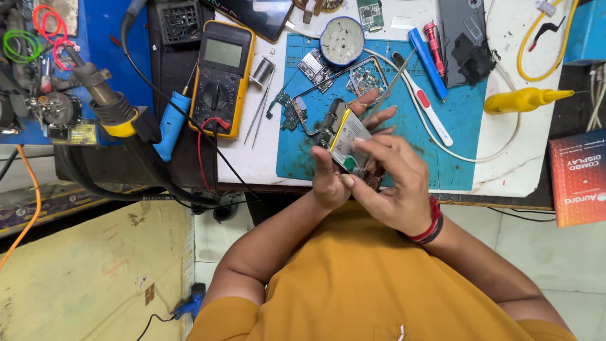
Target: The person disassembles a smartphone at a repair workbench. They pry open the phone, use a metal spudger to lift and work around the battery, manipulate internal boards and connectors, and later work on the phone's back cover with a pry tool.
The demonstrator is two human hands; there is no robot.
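Opened phone point(346, 140) held above the worktop's point(265, 161) near edge, over the blue mat point(454, 120), long axis running from 7 to 1 o'clock. Left hand point(329, 180) clenched around its lower end from 7 o'clock, thumb along the edge. Right hand point(394, 183) closer to the exposed inside, pinching thin tweezers point(385, 95) that slant toward 1 o'clock. Yellow multimeter point(222, 76) lying well apart at 10 o'clock.
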